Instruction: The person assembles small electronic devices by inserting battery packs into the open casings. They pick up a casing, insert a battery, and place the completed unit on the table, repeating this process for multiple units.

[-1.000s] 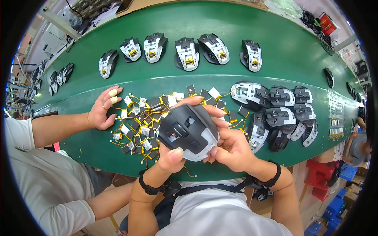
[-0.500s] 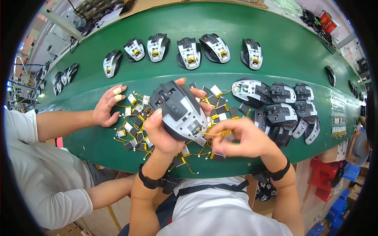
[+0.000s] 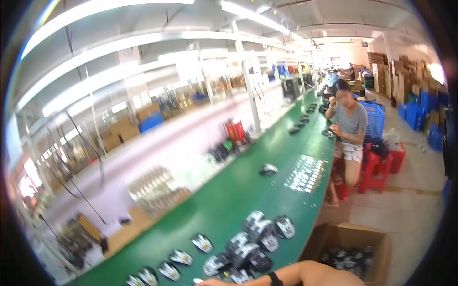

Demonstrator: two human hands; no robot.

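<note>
Only a strip of my right forearm, with a black wristband [image 3: 275, 279], shows along the bottom edge. My right hand [image 3: 217, 283] is cut off there, so its fingers and anything in them are hidden. My left hand is out of the picture. Just beyond my right hand lies a heap of black-and-white computer mice [image 3: 245, 245] on the green bench [image 3: 224, 200]. Left of that heap, several partly assembled mice [image 3: 180, 257] stand in a slanting row, with yellow parts visible in some of them.
Small parts [image 3: 306, 174] are laid out farther along the bench, near a single mouse [image 3: 268, 169]. A person in grey [image 3: 352, 119] sits at its right edge by red stools [image 3: 374, 169]. A cardboard box [image 3: 381, 252] of dark and white pieces stands at the right.
The view has swung up and right along the bench. The mouse, wired battery and both hands held centrally earlier have dropped out of sight, except part of my right arm.
</note>
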